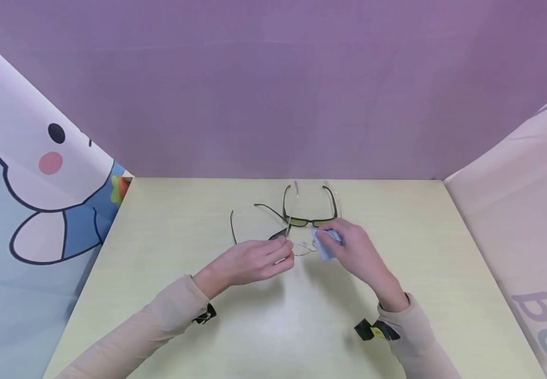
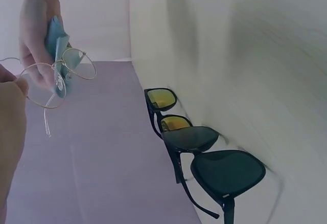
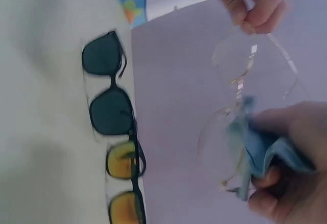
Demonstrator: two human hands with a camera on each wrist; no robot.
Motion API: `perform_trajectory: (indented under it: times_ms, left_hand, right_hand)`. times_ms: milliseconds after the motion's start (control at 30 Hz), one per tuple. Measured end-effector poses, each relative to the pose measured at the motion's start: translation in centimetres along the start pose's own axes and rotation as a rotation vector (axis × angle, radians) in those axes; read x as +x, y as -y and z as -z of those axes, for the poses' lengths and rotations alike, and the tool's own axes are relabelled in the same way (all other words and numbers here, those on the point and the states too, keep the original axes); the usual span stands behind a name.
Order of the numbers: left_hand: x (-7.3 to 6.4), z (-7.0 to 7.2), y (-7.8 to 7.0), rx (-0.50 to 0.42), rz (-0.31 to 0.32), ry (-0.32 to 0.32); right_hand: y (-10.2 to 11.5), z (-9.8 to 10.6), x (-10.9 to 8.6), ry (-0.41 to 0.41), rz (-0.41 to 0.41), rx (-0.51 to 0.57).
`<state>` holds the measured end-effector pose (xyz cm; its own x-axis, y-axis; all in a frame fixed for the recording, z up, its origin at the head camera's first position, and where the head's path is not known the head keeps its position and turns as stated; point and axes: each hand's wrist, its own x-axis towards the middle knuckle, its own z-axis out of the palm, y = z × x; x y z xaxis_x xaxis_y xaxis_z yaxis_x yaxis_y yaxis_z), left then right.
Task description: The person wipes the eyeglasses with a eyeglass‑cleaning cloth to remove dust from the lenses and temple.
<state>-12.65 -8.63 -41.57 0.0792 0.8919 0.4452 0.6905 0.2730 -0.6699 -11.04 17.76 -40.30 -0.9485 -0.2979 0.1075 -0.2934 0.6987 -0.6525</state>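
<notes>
Between both hands, held up above the table, is a pair of thin gold-rimmed eyeglasses (image 2: 94, 69) with clear lenses. My left hand (image 1: 250, 261) pinches its rim at one end between thumb and fingers, as the right wrist view shows. A folded blue cleaning cloth (image 1: 324, 247) sits in my right hand (image 1: 362, 253), gripped between thumb and fingers. In the right wrist view the cloth (image 3: 260, 144) lies against the other lens. Part of that lens is hidden by cloth and fingers.
Beyond the hands, black-framed glasses with yellow lenses (image 1: 298, 222) rest on the table (image 1: 273, 337), temples unfolded. Beside them on the left lie dark sunglasses (image 2: 227, 173), partly behind my left hand in the head view. A purple panel (image 1: 264, 105) rises at the back edge.
</notes>
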Motion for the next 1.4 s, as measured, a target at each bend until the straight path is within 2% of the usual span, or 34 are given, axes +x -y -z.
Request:
perform_trajectory:
  times_ms: [133, 300, 500, 733, 967, 1200, 1400]
  left_hand:
    - [0.14, -0.01, -0.05, 0.003, 0.007, -0.016]
    - [0.28, 0.05, -0.17, 0.004, 0.011, -0.018]
    - [0.35, 0.29, -0.19, 0.004, 0.004, 0.008]
    - [0.25, 0.40, -0.13, 0.006, 0.015, 0.007]
    - [0.08, 0.35, -0.30, 0.001, 0.011, 0.013]
    - [0.16, 0.44, -0.45, 0.001, 0.016, 0.024]
    - [0.15, 0.44, -0.44, -0.002, 0.013, 0.027]
  right_hand:
    - [0.16, 0.13, -0.06, 0.039, -0.008, -0.079]
    - [0.18, 0.33, -0.24, 0.055, 0.009, -0.092]
    - [0.24, 0.34, -0.28, 0.074, -0.006, -0.298]
    - [0.60, 0.34, -0.16, 0.095, 0.065, -0.176]
    - [0.15, 0.18, -0.34, 0.116, 0.032, -0.299]
    - [0.10, 0.26, -0.41, 0.117, 0.079, -0.148]
    - [0.00, 0.41, -0.37, 0.162, 0.012, -0.225]
